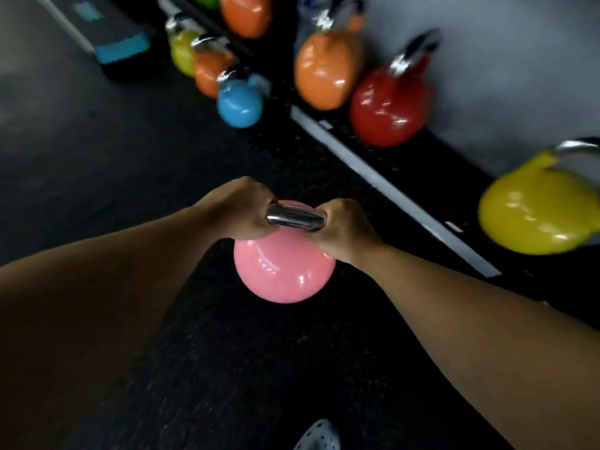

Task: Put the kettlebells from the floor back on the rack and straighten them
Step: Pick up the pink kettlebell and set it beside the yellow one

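Note:
A pink kettlebell (pixel 284 271) with a chrome handle hangs over the dark floor in the middle of the view. My left hand (pixel 242 211) grips the left end of its handle and my right hand (pixel 344 228) grips the right end. The rack's low shelf (pixel 383 186) with its grey front edge runs diagonally to the right. On it stand an orange kettlebell (pixel 324 73), a red kettlebell (pixel 386 108) and a yellow kettlebell (pixel 535 206). On the floor farther off sit a blue kettlebell (pixel 238 103), a small orange kettlebell (pixel 207 71) and a yellow-green kettlebell (pixel 181 51).
A higher shelf holds another orange kettlebell (pixel 245 14). A black and blue step platform (pixel 113 43) lies on the floor at the upper left. A white dotted shoe (pixel 319 435) shows at the bottom edge. The whole view is motion-blurred.

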